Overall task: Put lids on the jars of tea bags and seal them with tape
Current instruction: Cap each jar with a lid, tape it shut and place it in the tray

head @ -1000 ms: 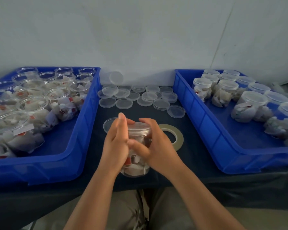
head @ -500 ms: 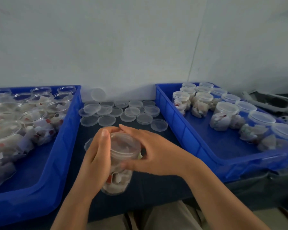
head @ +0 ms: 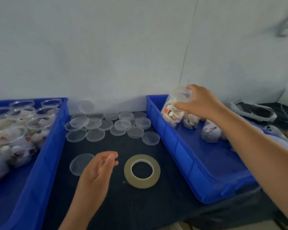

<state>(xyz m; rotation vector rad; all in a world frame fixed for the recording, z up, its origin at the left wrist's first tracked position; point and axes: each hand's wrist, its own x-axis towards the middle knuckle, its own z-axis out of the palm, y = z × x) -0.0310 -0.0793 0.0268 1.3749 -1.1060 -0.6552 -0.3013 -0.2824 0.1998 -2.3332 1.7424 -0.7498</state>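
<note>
Right hand [head: 201, 103]: gripped the lidded jar [head: 173, 112] round its top, tilted, at the right bin's [head: 189, 156] far left corner.
Left hand [head: 96, 173]: fingers loosely spread, holding nothing, just beside the tape roll [head: 142, 170].

I can read no words, numbers or brand marks anywhere here. The jar [head: 173, 116] in my right hand [head: 201, 103] shows a small red tag [head: 166, 111] inside, but its print is too blurred to make out.
</note>
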